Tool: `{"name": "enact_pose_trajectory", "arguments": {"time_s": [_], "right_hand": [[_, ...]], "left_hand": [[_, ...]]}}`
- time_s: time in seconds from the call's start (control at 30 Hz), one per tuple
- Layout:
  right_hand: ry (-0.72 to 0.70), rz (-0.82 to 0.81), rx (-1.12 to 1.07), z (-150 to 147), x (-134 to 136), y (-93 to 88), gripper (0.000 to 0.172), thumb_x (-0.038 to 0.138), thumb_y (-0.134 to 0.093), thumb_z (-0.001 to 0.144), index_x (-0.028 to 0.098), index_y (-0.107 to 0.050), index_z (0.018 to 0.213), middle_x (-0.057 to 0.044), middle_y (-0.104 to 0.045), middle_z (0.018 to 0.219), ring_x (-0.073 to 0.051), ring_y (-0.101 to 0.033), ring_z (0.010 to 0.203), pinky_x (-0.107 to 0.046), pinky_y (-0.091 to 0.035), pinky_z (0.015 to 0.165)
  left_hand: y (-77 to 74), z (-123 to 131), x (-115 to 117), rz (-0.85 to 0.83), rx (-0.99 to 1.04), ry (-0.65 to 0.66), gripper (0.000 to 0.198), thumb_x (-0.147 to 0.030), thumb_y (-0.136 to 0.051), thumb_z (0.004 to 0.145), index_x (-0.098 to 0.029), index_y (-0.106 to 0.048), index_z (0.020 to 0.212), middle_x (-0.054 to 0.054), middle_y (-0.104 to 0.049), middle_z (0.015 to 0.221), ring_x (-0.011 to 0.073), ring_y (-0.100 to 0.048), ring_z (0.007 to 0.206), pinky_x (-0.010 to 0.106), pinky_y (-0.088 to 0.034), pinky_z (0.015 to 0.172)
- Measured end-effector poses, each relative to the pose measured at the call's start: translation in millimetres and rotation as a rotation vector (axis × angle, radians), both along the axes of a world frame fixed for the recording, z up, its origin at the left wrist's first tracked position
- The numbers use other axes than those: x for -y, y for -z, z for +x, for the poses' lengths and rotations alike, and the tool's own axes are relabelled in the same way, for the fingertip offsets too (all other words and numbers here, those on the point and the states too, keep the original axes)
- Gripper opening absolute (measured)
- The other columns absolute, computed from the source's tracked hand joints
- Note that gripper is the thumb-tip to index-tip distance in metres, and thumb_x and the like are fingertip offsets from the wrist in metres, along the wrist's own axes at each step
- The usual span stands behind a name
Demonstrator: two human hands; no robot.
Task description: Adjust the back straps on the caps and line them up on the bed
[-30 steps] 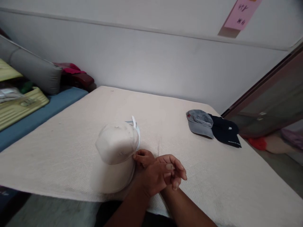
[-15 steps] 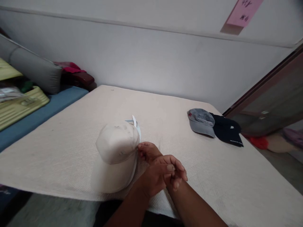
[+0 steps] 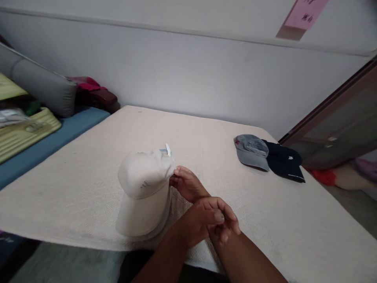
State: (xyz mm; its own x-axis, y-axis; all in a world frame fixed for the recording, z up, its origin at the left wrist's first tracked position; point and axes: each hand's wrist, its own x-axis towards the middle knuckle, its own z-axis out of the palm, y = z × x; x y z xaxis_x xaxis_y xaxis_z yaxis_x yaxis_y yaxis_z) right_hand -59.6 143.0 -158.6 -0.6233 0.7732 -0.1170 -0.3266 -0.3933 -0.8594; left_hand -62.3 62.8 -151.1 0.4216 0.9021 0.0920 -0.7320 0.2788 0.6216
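A cream baseball cap (image 3: pixel 143 177) with a small dark logo stands near the front edge, its brim towards me. A second, greyish brim edge shows beneath it, and a light strap (image 3: pixel 168 149) sticks up behind. My right hand (image 3: pixel 187 182) pinches the cap's right rear edge between thumb and fingers. Across my right forearm lies my left hand (image 3: pixel 207 220), fingers loosely curved and apart, holding nothing. To the right, a grey cap (image 3: pixel 251 151) overlaps a navy cap (image 3: pixel 284 161) with a small white logo.
The caps rest on a pale textured cover (image 3: pixel 200 137) against a white wall (image 3: pixel 176 70). On the left are a grey cushion (image 3: pixel 44 86), a yellow-green ribbed container (image 3: pixel 32 127) and a blue surface (image 3: pixel 79 125). A pink note (image 3: pixel 306 15) hangs upper right.
My right hand has risen slightly along the cap's edge, and the cap has tilted and turned so its logo shows. The left hand has shifted slightly right and down.
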Motion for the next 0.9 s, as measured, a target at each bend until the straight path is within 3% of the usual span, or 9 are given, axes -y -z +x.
{"name": "enact_pose_trajectory", "arguments": {"time_s": [0.1,0.2,0.33,0.5,0.67,0.8,0.9], "right_hand": [[-0.142,-0.151,-0.222,-2,-7,-0.6,0.016,0.023,-0.061,0.074,0.022,-0.049,0.064,0.007,-0.052,0.055,-0.01,-0.049,0.051,-0.022,-0.042,0.055],[-0.073,-0.235,-0.336,-1,-12,-0.7,0.015,0.02,-0.058,0.073,0.022,-0.048,0.062,0.008,-0.052,0.054,-0.01,-0.049,0.05,-0.022,-0.043,0.056],[0.045,-0.262,-0.286,6,-20,0.6,0.003,0.022,-0.054,0.072,0.022,-0.055,0.07,0.004,-0.064,0.064,-0.017,-0.061,0.069,-0.028,-0.049,0.071],[-0.05,-0.232,-0.209,11,-22,5.9,0.012,0.03,-0.059,0.076,0.02,-0.06,0.082,-0.001,-0.07,0.073,-0.021,-0.065,0.084,-0.032,-0.05,0.078],[0.057,-0.219,-0.287,14,-28,-8.6,0.02,0.029,-0.062,0.073,0.02,-0.062,0.09,-0.003,-0.072,0.082,-0.022,-0.066,0.088,-0.033,-0.052,0.078],[0.126,-0.22,-0.246,35,-38,-20.2,0.023,0.035,-0.057,0.072,0.019,-0.066,0.086,-0.005,-0.073,0.082,-0.024,-0.066,0.09,-0.035,-0.053,0.078],[0.219,-0.167,-0.175,63,-42,-22.0,0.024,0.036,-0.056,0.071,0.019,-0.068,0.083,-0.006,-0.073,0.08,-0.026,-0.066,0.091,-0.039,-0.053,0.08]], "left_hand": [[0.2,2,-1,-0.004,-0.009,-0.019,0.034,-0.041,-0.068,0.069,-0.012,-0.061,0.085,0.008,-0.064,0.078,0.0087,-0.051,0.047,0.021,-0.036,0.045],[-2.3,4,0,0.004,-0.039,0.027,0.035,-0.041,-0.07,0.067,-0.011,-0.062,0.084,0.008,-0.065,0.078,0.0091,-0.052,0.047,0.021,-0.036,0.045],[-5.5,8,0,0.022,-0.113,0.13,0.028,-0.034,-0.071,0.066,-0.012,-0.063,0.083,0.006,-0.065,0.075,0.0095,-0.052,0.048,0.021,-0.038,0.047],[-4.6,11,-2,0.009,-0.126,0.104,0.023,-0.029,-0.069,0.068,-0.012,-0.063,0.083,0.006,-0.065,0.078,0.0097,-0.054,0.049,0.022,-0.039,0.047],[-3.2,8,0,0.005,-0.13,0.166,0.018,-0.025,-0.068,0.069,-0.014,-0.064,0.082,0.005,-0.066,0.077,0.0101,-0.055,0.049,0.022,-0.042,0.051],[-4.4,12,0,0.023,-0.204,0.302,0.014,-0.021,-0.067,0.069,-0.015,-0.064,0.082,0.004,-0.067,0.076,0.0113,-0.059,0.055,0.024,-0.045,0.057],[0.1,23,-1,0.015,-0.374,0.37,0.01,-0.018,-0.063,0.068,-0.016,-0.063,0.077,0.002,-0.065,0.072,0.0118,-0.059,0.057,0.025,-0.045,0.059]]}}
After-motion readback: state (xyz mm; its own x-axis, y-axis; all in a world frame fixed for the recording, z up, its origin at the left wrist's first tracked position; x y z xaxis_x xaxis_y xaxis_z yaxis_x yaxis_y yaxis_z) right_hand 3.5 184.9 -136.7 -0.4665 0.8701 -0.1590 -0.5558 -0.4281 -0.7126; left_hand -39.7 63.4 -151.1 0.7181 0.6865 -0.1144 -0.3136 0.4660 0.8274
